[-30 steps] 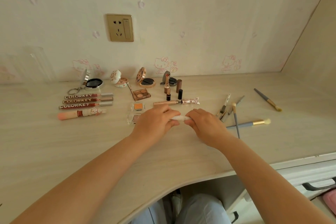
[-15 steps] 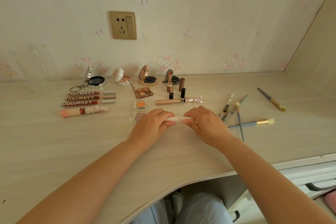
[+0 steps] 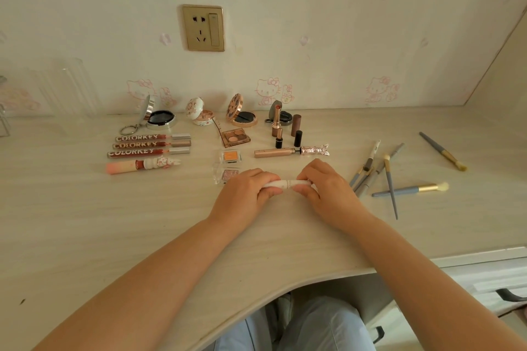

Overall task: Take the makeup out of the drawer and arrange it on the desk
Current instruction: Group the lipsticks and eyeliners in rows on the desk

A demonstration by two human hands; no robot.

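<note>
Pale wood-grain worktop [image 3: 85, 222] runs under a cartoon-papered wall with a gold socket [image 3: 203, 28], and the makeup on it reads as sorted by kind. At the left, three labelled lip gloss tubes [image 3: 152, 144] lie parallel with a pink bunny-capped tube [image 3: 143, 165] below them, all turned the same way, probably to keep the row tidy. Behind, open compacts [image 3: 241, 111] line the wall; eyeshadow pans [image 3: 235, 137] and upright lipsticks [image 3: 276, 122] sit nearer the middle. At centre, the left hand [image 3: 242, 195] and right hand [image 3: 328, 191] each curl round one end of a small white tube [image 3: 285, 184], held low over the worktop, seemingly to open it or lay it level under the rose-gold wand [image 3: 291, 151]. To the right, brushes [image 3: 382, 177] lie crossed, apparently unsorted.
</note>
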